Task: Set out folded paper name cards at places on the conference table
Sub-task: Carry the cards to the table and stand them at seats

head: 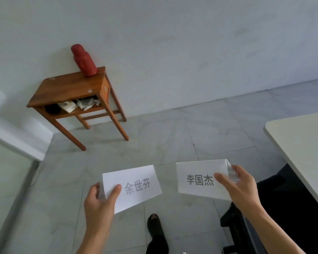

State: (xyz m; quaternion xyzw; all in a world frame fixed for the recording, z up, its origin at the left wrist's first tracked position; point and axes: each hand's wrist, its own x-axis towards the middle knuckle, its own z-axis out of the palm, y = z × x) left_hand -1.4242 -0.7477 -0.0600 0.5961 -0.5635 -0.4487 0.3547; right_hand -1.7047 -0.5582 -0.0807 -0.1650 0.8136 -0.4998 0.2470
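I hold two folded white paper name cards with printed grey characters up in front of me, above the tiled floor. My left hand (101, 200) pinches the left card (136, 187) at its left end, thumb on the printed face. My right hand (240, 187) grips the right card (198, 178) at its right end, thumb on the front; this card is folded into a tent shape. The pale conference table (301, 143) shows only as a corner at the right edge, apart from both cards.
A small wooden side table (70, 88) stands against the white wall at upper left, with a red figure (84, 60) on top and crumpled papers on its shelf. A black chair (275, 208) sits by the conference table at lower right. My dark shoe (155, 228) is below.
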